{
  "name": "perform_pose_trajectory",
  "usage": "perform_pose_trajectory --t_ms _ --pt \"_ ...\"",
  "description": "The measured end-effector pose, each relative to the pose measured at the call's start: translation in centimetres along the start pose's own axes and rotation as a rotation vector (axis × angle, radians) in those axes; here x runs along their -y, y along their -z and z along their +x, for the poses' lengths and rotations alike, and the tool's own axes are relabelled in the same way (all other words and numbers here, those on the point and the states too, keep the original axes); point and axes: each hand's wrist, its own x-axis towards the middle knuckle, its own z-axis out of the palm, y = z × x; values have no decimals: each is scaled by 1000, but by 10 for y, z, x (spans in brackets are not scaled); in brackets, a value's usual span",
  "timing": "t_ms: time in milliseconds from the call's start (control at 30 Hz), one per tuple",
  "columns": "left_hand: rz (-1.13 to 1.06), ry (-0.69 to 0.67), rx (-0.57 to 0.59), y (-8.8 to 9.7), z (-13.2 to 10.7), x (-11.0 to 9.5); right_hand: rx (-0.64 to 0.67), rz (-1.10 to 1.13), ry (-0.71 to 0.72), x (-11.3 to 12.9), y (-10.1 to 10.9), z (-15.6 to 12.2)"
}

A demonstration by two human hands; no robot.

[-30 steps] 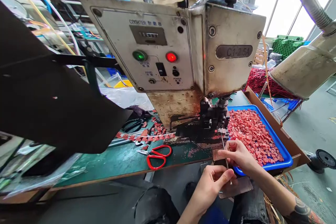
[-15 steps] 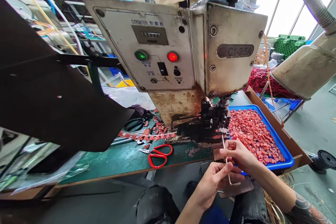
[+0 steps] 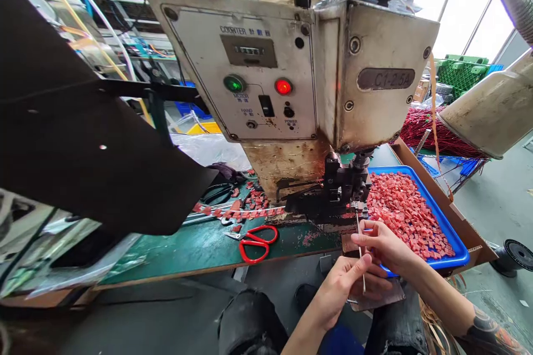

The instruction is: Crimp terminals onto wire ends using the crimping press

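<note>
Both my hands pinch a thin metal hex key (image 3: pixel 360 247) that stands nearly upright below the machine's black tool head (image 3: pixel 347 188). My right hand (image 3: pixel 381 247) grips its middle with thumb and fingers closed. My left hand (image 3: pixel 343 283) holds the lower end between thumb and forefinger. The key's top end reaches up to the underside of the tool head. The big worn machine (image 3: pixel 291 66) with green and red lamps lit towers over the green bench (image 3: pixel 187 249).
A blue tray (image 3: pixel 445 233) full of several small red pieces sits right of the tool head, beside a cardboard box edge. Red-handled scissors (image 3: pixel 256 243) lie on the bench left of my hands. A black panel fills the left side. Red wire bundles lie behind the tray.
The view has shifted slightly left and down. My hands have turned the hex key so its bent lower end no longer sticks out to the right; its tip stays at the tool head.
</note>
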Motion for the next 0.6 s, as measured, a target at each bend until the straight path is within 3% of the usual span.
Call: perform_pose_trajectory --t_ms 133,233,400,600 --pt "-100 61 81 -1 2 -1 109 32 -60 0 5 0" --pt "-85 80 96 -1 1 -2 103 24 -54 0 9 0" --pt "155 -81 -19 10 -11 -5 45 -10 -27 -3 6 -3" --pt "84 -140 -209 31 -28 -14 20 -21 -38 -8 -2 -10"
